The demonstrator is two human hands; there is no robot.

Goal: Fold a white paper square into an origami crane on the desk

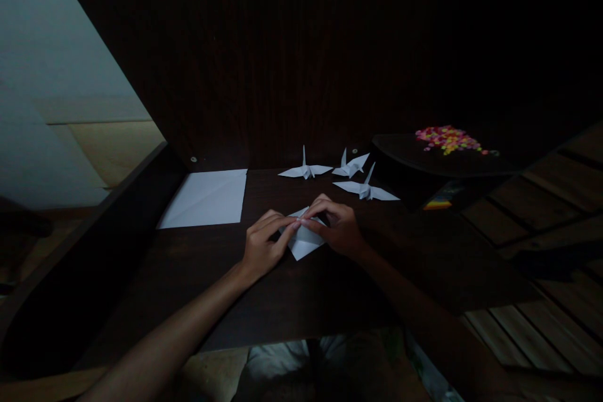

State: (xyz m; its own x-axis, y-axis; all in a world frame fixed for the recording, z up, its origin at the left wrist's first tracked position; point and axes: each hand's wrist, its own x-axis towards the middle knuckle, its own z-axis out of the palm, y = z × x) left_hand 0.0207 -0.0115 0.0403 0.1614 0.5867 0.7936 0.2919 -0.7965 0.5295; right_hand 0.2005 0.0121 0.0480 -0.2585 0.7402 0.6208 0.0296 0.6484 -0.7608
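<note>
Table (pixel 188 276): dark, wood-grained.
Paper cranes (pixel 365 192): three, white, crisply creased, pointed wings spread.
Flat sheet (pixel 207 198): white, four-sided, faint diagonal crease; left.
Folded paper (pixel 304 245): white, angular, pointed near corner; on table, before cranes.
Left hand (pixel 264 240): fingertips gripping folded paper's middle.
Right hand (pixel 338 225): gripping the same, fingertips meeting the left's.
</note>
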